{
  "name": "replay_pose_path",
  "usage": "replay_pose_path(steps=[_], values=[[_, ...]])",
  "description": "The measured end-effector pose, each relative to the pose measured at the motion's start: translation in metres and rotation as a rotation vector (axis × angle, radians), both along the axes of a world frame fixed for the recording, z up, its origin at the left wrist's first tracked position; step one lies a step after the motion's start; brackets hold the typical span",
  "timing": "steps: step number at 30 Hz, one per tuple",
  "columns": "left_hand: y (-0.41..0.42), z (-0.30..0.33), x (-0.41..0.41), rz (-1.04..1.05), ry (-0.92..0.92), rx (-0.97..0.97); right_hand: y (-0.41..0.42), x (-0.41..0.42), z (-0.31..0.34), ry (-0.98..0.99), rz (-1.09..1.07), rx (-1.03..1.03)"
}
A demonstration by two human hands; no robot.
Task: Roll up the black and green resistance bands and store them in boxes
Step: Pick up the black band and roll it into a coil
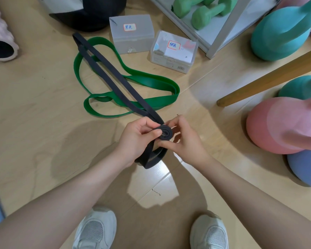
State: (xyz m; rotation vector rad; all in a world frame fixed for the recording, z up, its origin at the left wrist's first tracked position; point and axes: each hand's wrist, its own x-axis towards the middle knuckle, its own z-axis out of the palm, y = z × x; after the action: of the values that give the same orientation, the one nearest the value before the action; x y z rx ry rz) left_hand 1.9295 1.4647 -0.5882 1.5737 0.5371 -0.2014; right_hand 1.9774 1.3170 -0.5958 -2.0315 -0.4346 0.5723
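Note:
The black resistance band (111,69) stretches from the far left of the floor to my hands, where its near end is wound into a small tight roll (166,133). My left hand (136,139) pinches the roll from the left with thumb and fingers. My right hand (185,139) grips it from the right, thumb under the roll. A loop of the band hangs below my hands. The green band (151,81) lies loose on the floor under the black one. Two translucent lidded boxes stand beyond: one with a black-ink label (131,33), one with a blue-ink label (174,51).
Teal (280,35), pink (280,124) and blue (305,169) kettlebells crowd the right side, with a wooden pole (269,78) slanting between them. Green dumbbells (205,11) sit on a white shelf. A foam roller (0,38) lies at far left, a dark bag (90,13) behind the boxes.

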Motion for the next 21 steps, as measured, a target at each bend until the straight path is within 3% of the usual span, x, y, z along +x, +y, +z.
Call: replay_pose_path(steps=[3,8,11,16,21], values=[[0.010,-0.004,0.000,-0.158,-0.105,0.212,-0.004,0.010,0.000,0.202,0.040,0.054],[0.010,-0.005,0.001,-0.242,-0.188,0.397,0.000,0.020,0.005,0.170,0.127,0.009],[0.009,-0.008,-0.003,-0.231,-0.158,0.283,-0.001,0.013,0.006,0.179,0.115,0.051],[0.005,-0.003,-0.005,0.012,-0.003,-0.184,-0.004,0.014,0.004,0.266,-0.057,0.178],[0.006,0.002,0.002,-0.046,-0.031,-0.059,-0.005,0.014,0.005,0.284,-0.144,0.227]])
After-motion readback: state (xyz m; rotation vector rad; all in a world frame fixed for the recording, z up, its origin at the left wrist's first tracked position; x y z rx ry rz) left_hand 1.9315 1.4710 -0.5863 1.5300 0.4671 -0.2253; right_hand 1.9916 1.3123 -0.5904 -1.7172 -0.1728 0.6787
